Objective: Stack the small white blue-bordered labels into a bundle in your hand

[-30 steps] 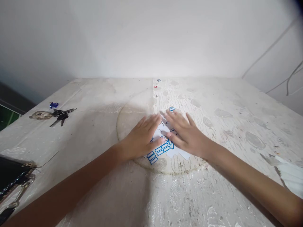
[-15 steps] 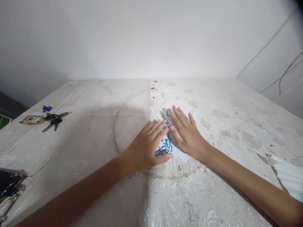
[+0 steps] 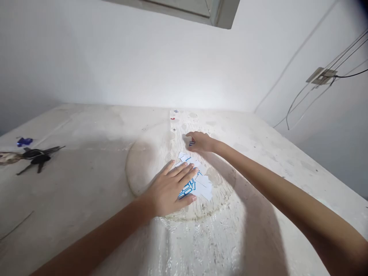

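My left hand (image 3: 175, 188) lies palm down with its fingers spread over a pile of small white paper pieces (image 3: 203, 186). Blue printed outlines (image 3: 188, 188) show on some of them, between the thumb and fingers. Farther back, my right hand (image 3: 201, 141) is turned sideways, thumb and forefinger apart. Between those two is a small blue-marked piece (image 3: 192, 143); whether they touch it I cannot make out. Beyond the hand lie a small red scrap (image 3: 172, 118) and another little blue-marked piece (image 3: 176, 111).
Keys (image 3: 38, 158) and a small blue object (image 3: 24, 142) lie on the left of the plastic-covered table (image 3: 94, 168). A white wall (image 3: 138, 65) rises behind. Cables hang from a wall socket (image 3: 321, 76) at right. A grey frame (image 3: 198, 13) shows at the top.
My right hand has left the pile, moved back and turned sideways around the small blue-marked piece. More paper shows where it was. My left hand stays on the pile; the view has tilted up.
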`<state>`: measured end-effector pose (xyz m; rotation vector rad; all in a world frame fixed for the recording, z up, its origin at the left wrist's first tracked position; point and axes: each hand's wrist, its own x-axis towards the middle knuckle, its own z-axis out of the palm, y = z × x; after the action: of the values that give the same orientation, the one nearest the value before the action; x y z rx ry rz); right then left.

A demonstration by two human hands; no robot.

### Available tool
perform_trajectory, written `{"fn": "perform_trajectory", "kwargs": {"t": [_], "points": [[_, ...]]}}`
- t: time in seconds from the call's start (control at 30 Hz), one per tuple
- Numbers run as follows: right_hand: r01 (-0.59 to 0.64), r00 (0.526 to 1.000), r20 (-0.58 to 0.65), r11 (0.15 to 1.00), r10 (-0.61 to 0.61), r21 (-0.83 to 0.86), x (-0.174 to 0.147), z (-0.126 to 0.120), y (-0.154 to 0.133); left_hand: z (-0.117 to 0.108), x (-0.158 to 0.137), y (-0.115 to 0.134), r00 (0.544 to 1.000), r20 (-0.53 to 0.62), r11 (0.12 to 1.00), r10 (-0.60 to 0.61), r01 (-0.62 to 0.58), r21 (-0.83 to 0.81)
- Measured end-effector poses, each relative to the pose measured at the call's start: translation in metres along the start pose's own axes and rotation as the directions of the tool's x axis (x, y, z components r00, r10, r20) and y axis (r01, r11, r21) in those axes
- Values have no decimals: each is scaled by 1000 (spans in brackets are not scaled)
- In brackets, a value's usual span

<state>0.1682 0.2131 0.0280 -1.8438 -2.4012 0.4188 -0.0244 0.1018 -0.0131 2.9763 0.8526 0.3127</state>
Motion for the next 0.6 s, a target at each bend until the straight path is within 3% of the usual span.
{"fn": "perform_trajectory", "kwargs": {"t": [0.13, 0.3, 0.47, 0.6], "points": [[-52, 992, 120, 996, 43, 74, 6, -10, -10, -1, 0, 0, 999, 30, 1000, -11, 10, 22], [-37, 994, 106, 973, 13, 229, -11, -25, -14, -6, 1, 1, 1000, -8, 998, -9, 10, 57], [97, 995, -4, 910, -104, 404, -67, -41, -19, -6, -2, 5, 990, -133, 990, -37, 55, 131], [164, 985, -22, 875, -173, 456, -121, -36, -26, -13, -5, 14, 970, -244, 978, -12, 61, 197]]}}
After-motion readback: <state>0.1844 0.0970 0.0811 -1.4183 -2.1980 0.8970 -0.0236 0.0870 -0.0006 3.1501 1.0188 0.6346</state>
